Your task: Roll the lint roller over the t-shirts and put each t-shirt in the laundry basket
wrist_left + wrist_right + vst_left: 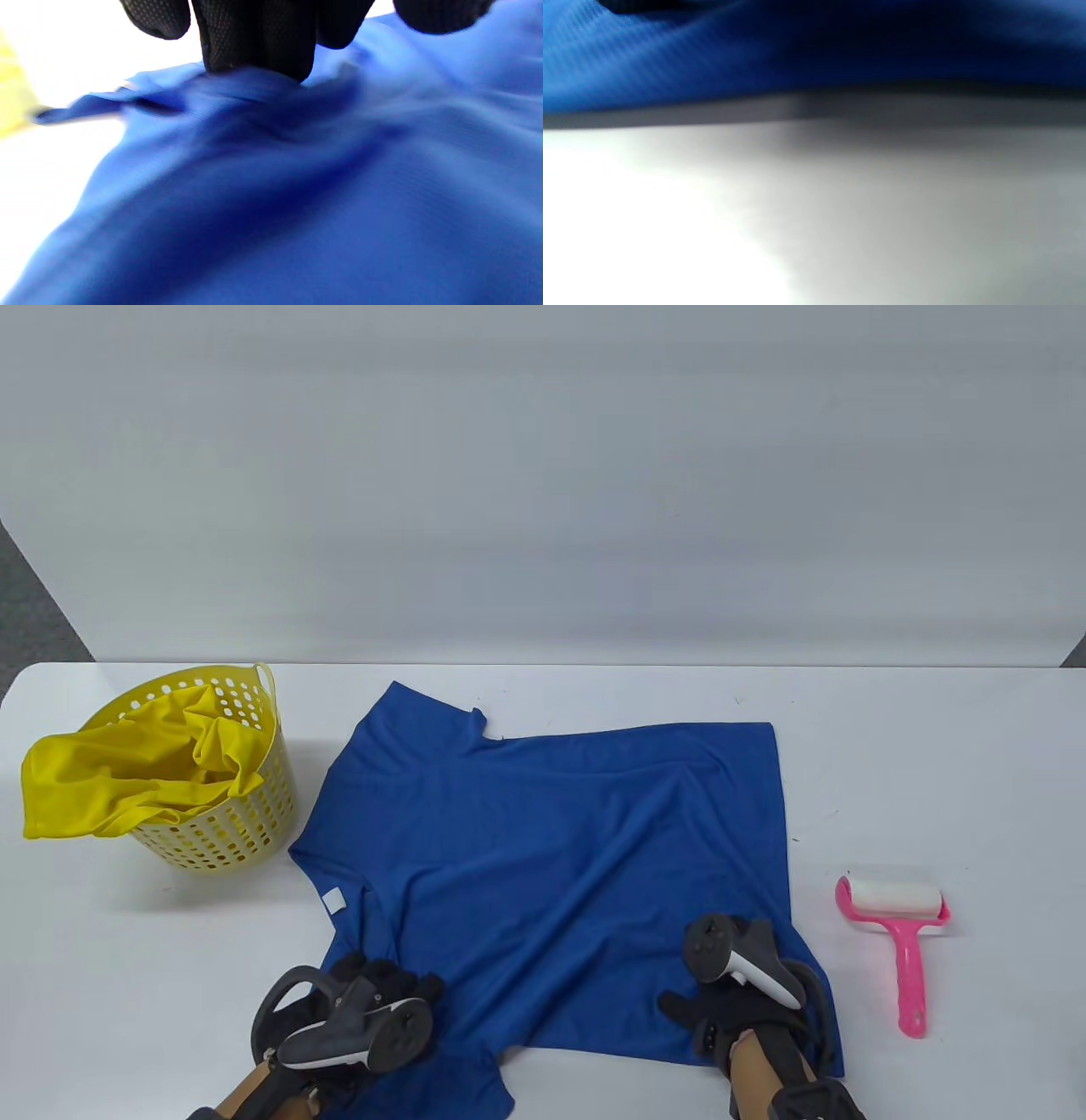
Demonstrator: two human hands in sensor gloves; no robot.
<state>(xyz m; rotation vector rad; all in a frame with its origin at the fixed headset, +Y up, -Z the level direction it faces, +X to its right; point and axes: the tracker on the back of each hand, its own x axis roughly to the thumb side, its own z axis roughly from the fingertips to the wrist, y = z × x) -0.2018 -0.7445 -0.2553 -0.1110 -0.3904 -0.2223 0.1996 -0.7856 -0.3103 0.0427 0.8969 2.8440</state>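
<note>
Blue t-shirt (551, 848) spread beside pink lint roller (898, 926)

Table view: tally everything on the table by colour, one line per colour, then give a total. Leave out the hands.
Yellow: 2, the laundry basket and the yellow t-shirt draped over its rim.
Blue: 1, the blue t-shirt spread flat.
Pink: 1, the lint roller.
Total: 4

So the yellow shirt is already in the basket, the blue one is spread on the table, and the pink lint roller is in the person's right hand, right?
Not quite. The pink lint roller lies on the table, apart from the right hand, which rests on the blue shirt; the table view shows this. The rest holds: the yellow shirt is in the basket, partly hanging over its rim.
</note>
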